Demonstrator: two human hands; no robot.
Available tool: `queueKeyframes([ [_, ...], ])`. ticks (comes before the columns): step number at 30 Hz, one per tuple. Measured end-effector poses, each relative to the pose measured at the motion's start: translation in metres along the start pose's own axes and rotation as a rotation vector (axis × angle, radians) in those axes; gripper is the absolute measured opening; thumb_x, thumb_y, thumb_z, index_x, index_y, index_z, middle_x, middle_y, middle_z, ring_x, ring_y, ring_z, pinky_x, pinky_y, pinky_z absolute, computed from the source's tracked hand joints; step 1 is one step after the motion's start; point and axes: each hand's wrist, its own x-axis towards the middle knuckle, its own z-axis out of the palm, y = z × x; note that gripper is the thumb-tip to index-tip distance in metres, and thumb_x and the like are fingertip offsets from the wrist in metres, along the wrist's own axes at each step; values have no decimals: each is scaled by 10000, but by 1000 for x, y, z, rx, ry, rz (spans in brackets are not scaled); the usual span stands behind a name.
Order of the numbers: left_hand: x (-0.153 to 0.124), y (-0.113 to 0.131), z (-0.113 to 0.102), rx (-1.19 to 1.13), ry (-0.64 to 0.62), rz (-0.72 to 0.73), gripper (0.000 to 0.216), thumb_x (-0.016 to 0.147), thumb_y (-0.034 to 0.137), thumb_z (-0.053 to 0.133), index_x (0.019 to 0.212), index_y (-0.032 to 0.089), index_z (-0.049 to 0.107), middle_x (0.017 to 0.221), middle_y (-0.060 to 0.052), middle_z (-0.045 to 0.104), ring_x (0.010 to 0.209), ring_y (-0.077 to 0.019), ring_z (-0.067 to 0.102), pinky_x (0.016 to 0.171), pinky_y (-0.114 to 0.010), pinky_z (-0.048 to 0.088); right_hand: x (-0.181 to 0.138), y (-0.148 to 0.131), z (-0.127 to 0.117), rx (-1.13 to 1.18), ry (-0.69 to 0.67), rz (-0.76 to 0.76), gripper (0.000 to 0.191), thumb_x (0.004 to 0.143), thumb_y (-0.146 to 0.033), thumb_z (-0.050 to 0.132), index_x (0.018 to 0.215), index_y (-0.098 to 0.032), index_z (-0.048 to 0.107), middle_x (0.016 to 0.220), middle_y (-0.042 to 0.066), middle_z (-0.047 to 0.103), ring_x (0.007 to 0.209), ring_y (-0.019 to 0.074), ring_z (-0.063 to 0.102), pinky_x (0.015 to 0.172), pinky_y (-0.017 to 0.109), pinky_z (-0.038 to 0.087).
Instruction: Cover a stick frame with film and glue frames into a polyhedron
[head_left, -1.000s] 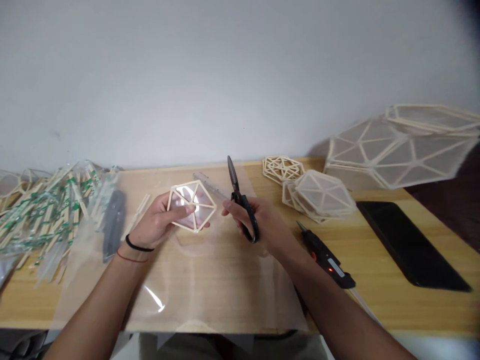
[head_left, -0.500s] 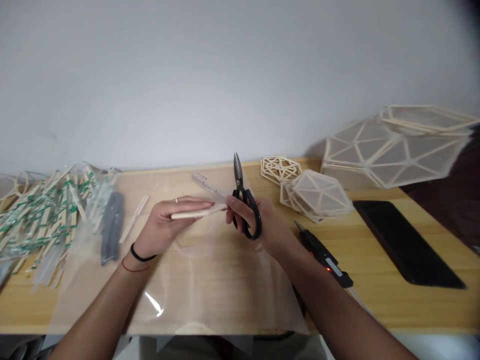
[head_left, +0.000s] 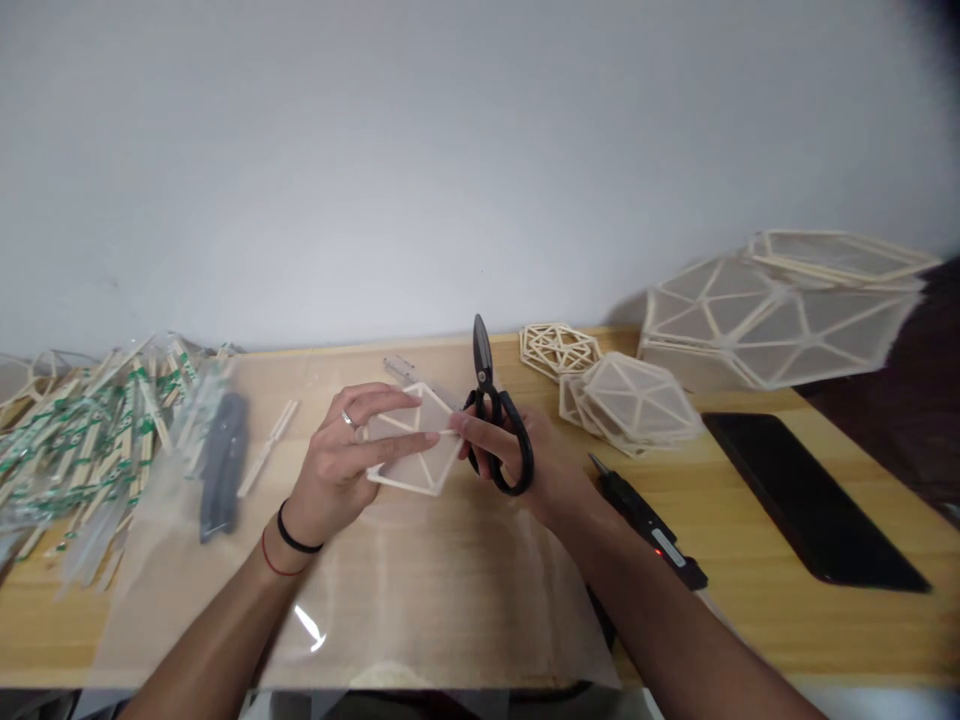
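Observation:
Between my hands is a small pentagon panel [head_left: 424, 465], thin wooden sticks framing a translucent white sheet, with spokes meeting near its middle. My left hand [head_left: 349, 445] grips it from the left, fingers laid across its face and the thumb hidden behind. At the panel's right corner, the fingertips of my right hand [head_left: 499, 450] pinch the edge. Black-handled scissors [head_left: 484, 375] hang in that same right hand, blades together and pointing up and away. Behind the panel a clear ruler [head_left: 405, 370] lies partly covered on the translucent sheet [head_left: 420, 590] over the table.
Wrapped chopsticks [head_left: 97, 440] pile up at the left, beside a grey tool [head_left: 223, 465] and a split stick pair [head_left: 268, 447]. To the right are bare stick frames [head_left: 556, 348], covered panels [head_left: 637, 400], a larger panel structure [head_left: 780, 315], a glue gun [head_left: 649, 520] with a red light, and a black slab [head_left: 814, 500].
The panel, seen edge-on before, has turned so its flat face shows. My left fingers now spread over that face. The scissors stay in my right hand.

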Motion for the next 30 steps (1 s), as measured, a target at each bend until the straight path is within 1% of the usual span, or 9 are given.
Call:
queueKeyframes([
  [4,0,1,1,13,9,-103,448,983,114,596,1362,334,691,1382,-123,598,1287,-273,580,1042,-486,541,1,5,-1,28,63,-48,367,805,-524,809,765,-175,704,601,-10,628,485,112,507,449,243,350],
  [9,-2,-1,-2,-91,-87,-189,637,949,130,621,1543,334,508,1451,-134,531,1348,-295,530,1142,-513,479,2,7,-3,-8,154,-90,390,804,-554,807,803,-180,697,623,-9,631,499,121,515,459,245,377],
  [14,-7,-2,-8,-448,-189,-329,723,908,166,629,1592,314,447,1567,-152,404,1489,-358,382,1163,-516,460,2,2,-1,-9,212,-97,403,770,-557,828,798,-183,679,624,-16,611,510,119,512,459,236,382],
  [17,-7,1,-8,-707,-162,-424,615,941,252,634,1546,290,526,1583,-159,386,1343,-350,552,1055,-465,559,1,-1,0,-7,228,-100,397,761,-542,834,809,-180,679,621,-19,603,516,119,516,463,233,388],
  [20,-4,4,-7,-836,-71,-567,576,969,275,659,1526,347,535,1576,-135,440,1015,-228,720,836,-349,653,-1,-3,1,-19,234,-97,399,765,-546,825,814,-177,681,614,-16,604,524,124,529,472,237,400],
  [22,-2,5,-6,-857,-12,-638,668,953,275,706,1564,391,462,1524,-119,529,904,-185,739,736,-297,669,-1,-4,1,-26,232,-104,397,775,-547,815,819,-175,683,605,-15,602,531,128,534,480,239,409],
  [24,0,5,-6,-867,7,-687,718,941,292,734,1584,366,423,1386,-110,647,827,-165,744,689,-277,677,-1,-5,1,-28,216,-116,392,788,-546,806,822,-175,683,605,-16,600,531,126,533,480,239,409],
  [28,2,5,-5,-892,-52,-791,440,967,374,699,1360,194,616,955,-51,748,664,-158,755,584,-245,663,-1,-2,1,-44,165,-142,390,823,-552,781,818,-174,684,627,-14,604,533,117,530,481,233,401],
  [30,3,6,-5,-905,-73,-827,336,983,405,672,1220,167,644,863,-32,740,633,-184,772,536,-246,651,-1,0,1,-53,147,-149,389,837,-552,771,815,-171,695,631,-15,600,532,111,520,480,229,390],
])
